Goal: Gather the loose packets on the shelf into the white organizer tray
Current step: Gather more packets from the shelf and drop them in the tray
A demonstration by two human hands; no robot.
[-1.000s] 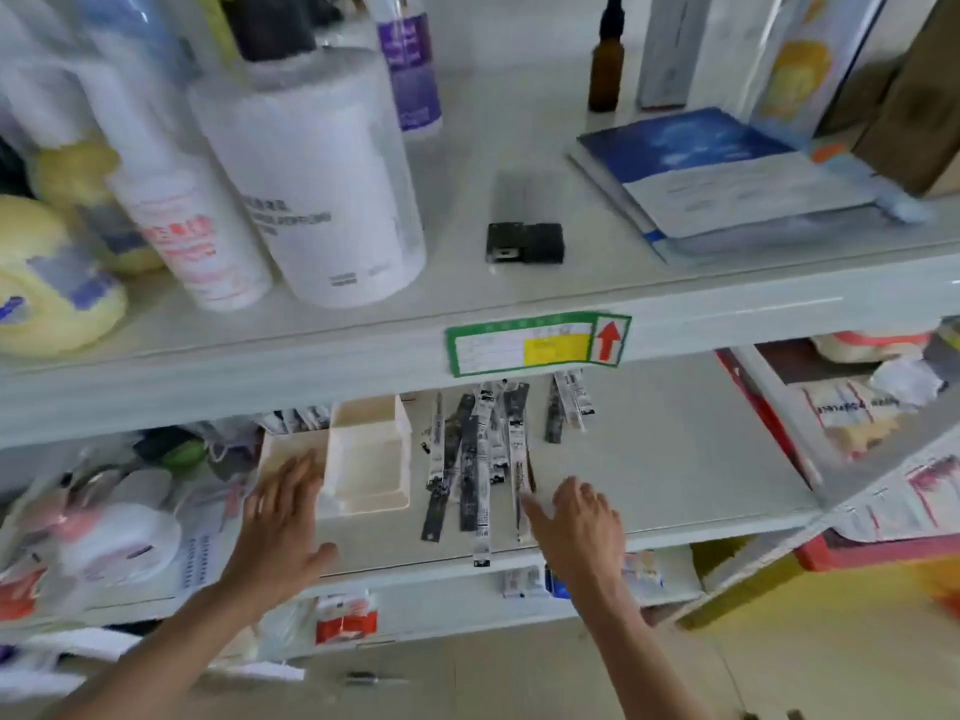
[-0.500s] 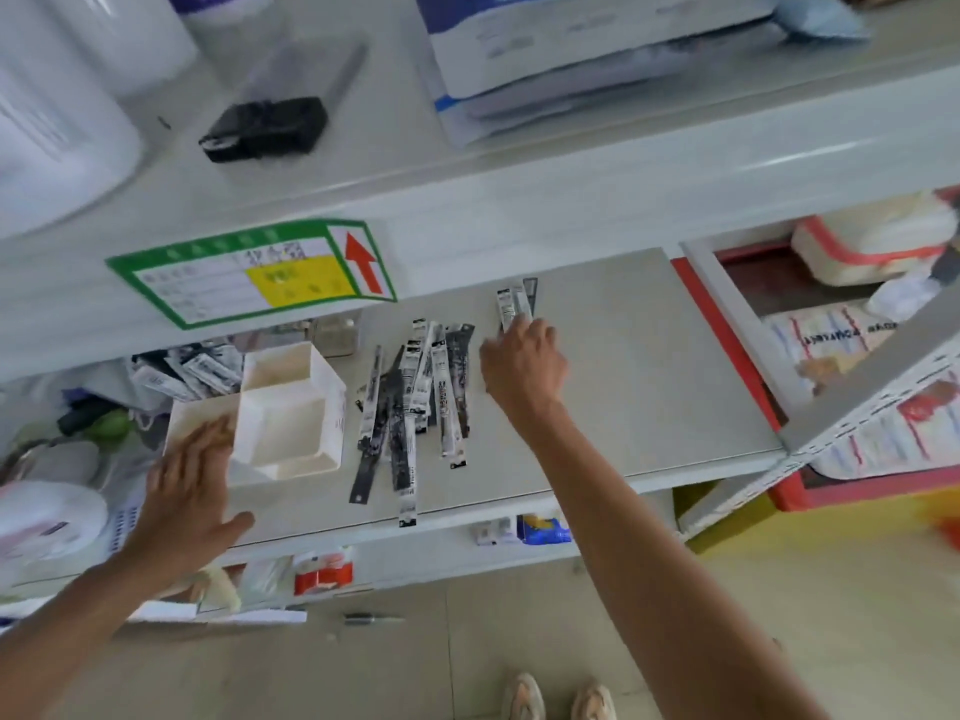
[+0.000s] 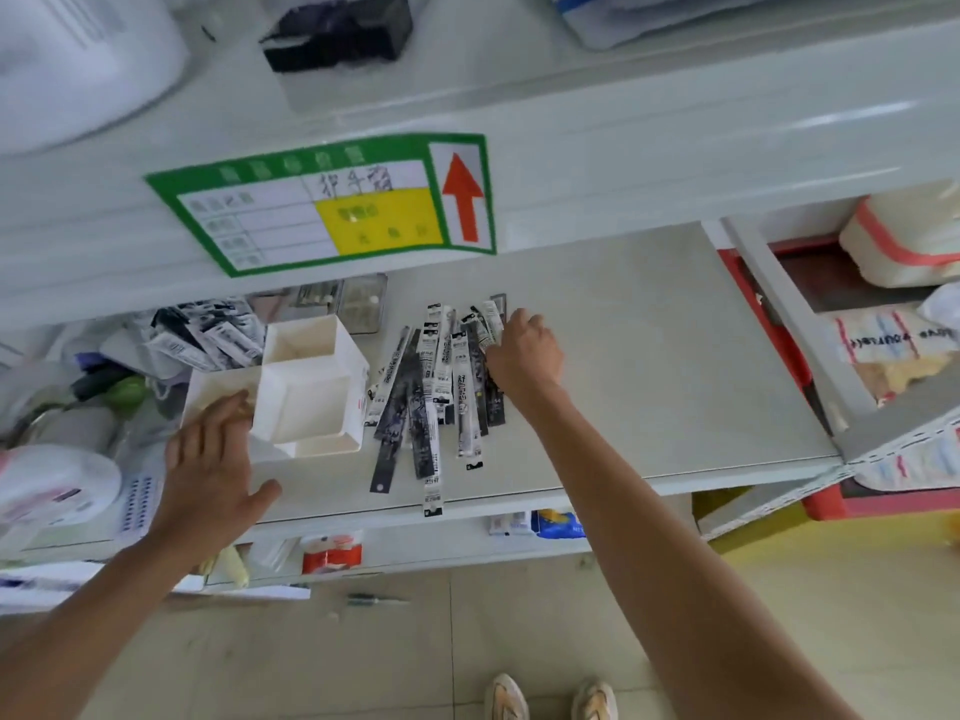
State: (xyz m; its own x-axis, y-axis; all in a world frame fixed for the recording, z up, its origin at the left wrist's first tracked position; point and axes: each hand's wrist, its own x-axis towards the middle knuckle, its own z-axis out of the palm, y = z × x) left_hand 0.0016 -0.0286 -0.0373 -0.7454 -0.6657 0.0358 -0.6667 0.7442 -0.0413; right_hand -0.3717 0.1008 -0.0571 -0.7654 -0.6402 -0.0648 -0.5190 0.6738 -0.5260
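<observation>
Now | right hand point(image 3: 524, 356) pinching packets point(image 3: 436, 387) | left hand point(image 3: 210, 459) spread flat by tray point(image 3: 311, 402)

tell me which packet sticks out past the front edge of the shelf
The white packet at the front of the pile; its lower end hangs over the shelf edge, while the others lie wholly on it.

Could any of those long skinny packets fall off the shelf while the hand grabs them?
Maybe. One packet already pokes out past the shelf edge, so a nudge could tip it to the floor. The right hand is pulling at the far end of the pile, which could scatter the strips. The tray sits close beside the pile; if the left hand bumps it, it might shove packets forward.
</observation>
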